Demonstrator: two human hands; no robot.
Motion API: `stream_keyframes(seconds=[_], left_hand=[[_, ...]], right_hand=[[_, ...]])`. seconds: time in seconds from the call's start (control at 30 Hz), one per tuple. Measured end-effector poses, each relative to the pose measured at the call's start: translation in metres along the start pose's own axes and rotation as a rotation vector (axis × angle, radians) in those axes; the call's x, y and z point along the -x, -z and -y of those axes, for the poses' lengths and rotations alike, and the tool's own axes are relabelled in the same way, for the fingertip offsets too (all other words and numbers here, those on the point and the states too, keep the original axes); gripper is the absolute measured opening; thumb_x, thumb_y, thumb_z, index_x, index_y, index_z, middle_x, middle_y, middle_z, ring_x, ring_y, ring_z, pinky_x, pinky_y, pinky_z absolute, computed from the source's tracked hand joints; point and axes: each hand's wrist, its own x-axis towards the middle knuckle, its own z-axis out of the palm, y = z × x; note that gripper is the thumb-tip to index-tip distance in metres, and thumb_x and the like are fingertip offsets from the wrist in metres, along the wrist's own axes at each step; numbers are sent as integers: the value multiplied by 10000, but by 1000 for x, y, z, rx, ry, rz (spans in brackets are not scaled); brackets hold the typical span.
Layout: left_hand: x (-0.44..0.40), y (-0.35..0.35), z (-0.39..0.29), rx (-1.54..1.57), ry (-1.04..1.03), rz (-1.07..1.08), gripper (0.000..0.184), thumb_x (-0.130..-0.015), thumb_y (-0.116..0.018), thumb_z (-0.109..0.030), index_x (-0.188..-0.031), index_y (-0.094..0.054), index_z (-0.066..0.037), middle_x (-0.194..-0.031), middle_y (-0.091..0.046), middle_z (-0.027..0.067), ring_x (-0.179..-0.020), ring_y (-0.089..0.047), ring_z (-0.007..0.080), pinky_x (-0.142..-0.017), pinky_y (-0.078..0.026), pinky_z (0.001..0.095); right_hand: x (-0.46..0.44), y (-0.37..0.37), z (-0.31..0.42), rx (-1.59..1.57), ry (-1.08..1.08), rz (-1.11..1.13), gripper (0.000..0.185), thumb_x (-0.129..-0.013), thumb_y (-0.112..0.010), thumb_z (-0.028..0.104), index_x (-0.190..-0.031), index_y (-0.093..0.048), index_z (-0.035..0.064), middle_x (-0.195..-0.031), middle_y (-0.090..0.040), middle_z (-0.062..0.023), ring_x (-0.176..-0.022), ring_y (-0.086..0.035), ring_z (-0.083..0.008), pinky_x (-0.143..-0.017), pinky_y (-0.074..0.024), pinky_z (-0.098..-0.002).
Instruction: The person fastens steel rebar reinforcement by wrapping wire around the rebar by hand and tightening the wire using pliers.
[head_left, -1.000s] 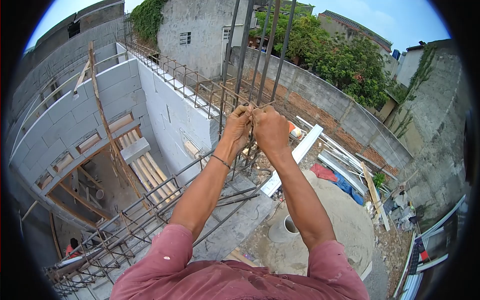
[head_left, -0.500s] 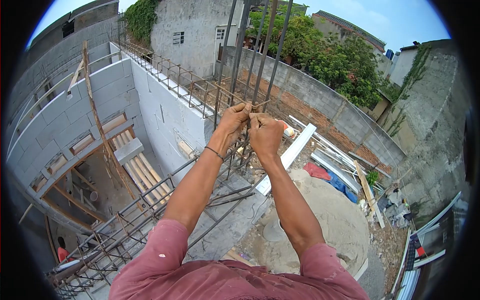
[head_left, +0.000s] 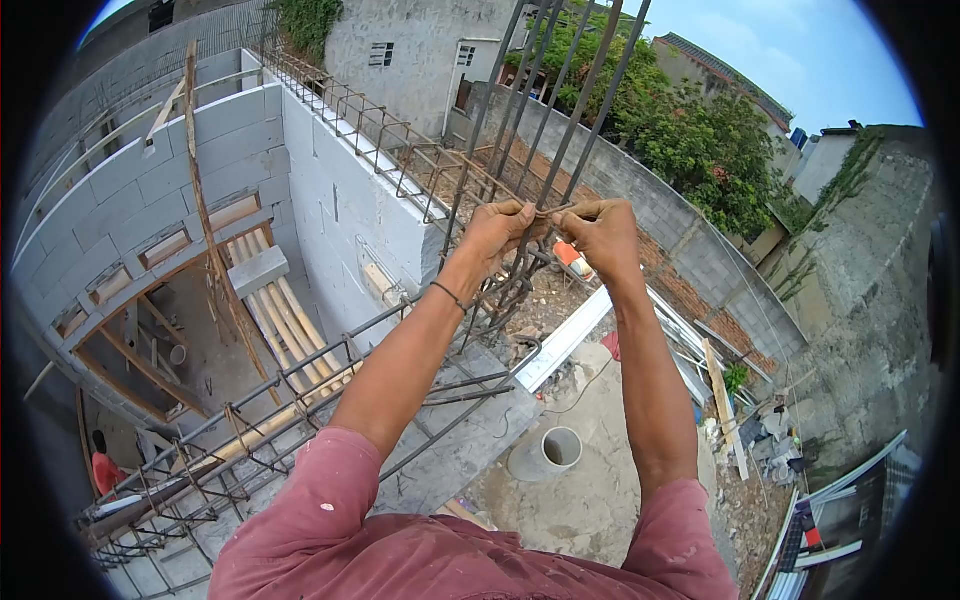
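Several tall steel bars (head_left: pixel 556 110) rise in front of me, with a thin square steel ring around them at hand height. My left hand (head_left: pixel 497 236) is closed at the left part of this ring, its fingertips pinched by the bars. To its right, my right hand (head_left: pixel 603 236) is closed with thumb and finger pinched near the ring's right corner. Whatever is between the fingertips of either hand is too small to make out. Bent bar ends (head_left: pixel 510 297) cluster just below my hands.
A rebar cage (head_left: pixel 240 440) lies along the lower left. White block walls (head_left: pixel 345 200) stand at left. A round pipe (head_left: pixel 561 447) stands below on the right, near a white metal channel (head_left: pixel 565 340). A person in red (head_left: pixel 105 470) is far below at the left.
My right hand has moved away from my left hand, to the right, and its elbow is spread wider. The view has shifted, so the bars lean more to the right.
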Motion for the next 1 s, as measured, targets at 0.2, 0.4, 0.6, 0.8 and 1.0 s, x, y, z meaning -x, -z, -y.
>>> stream_keyframes(seconds=[0.2,0.4,0.6,0.8,1.0], left_hand=[[-7,1,10,44,-33,-48,200,-1006,-666,-189,-1011,-711,5,-967,-744,98,-872,-718,166,-831,-589,297],[-9,3,17,13,-69,-33,184,-1003,-671,-209,-1028,-703,-29,-976,-734,58,-863,-695,149,-840,-581,297],[-11,3,19,23,-70,-29,197,-1001,-670,-191,-1095,-706,-21,-997,-740,66,-865,-692,141,-819,-571,276],[-10,1,11,85,-48,6,285,-1001,-661,-145,-1253,-676,-12,-1022,-742,68,-866,-693,139,-774,-568,265],[-22,12,13,221,19,102,356,-977,-692,-128,-1309,-651,-7,-1069,-740,82,-891,-698,150,-807,-585,276]], right_hand=[[-17,-16,-10,-492,-209,-67,86,-827,-768,29,-793,-761,-49,-634,-680,-76,-517,-585,-104,-467,-395,-258],[-29,-35,-12,-472,-202,-145,48,-829,-733,-24,-812,-746,-67,-664,-676,-83,-523,-600,-119,-454,-398,-267],[-35,-32,-4,-303,-201,-32,56,-831,-697,-57,-853,-748,-61,-683,-673,-78,-501,-574,-114,-447,-392,-269],[-42,-33,-15,-325,-231,12,87,-828,-685,-61,-883,-752,-73,-685,-672,-78,-492,-562,-113,-434,-400,-281],[-44,-28,4,-77,-222,91,65,-881,-712,1,-904,-764,-30,-653,-644,-43,-452,-522,-84,-391,-349,-252]])
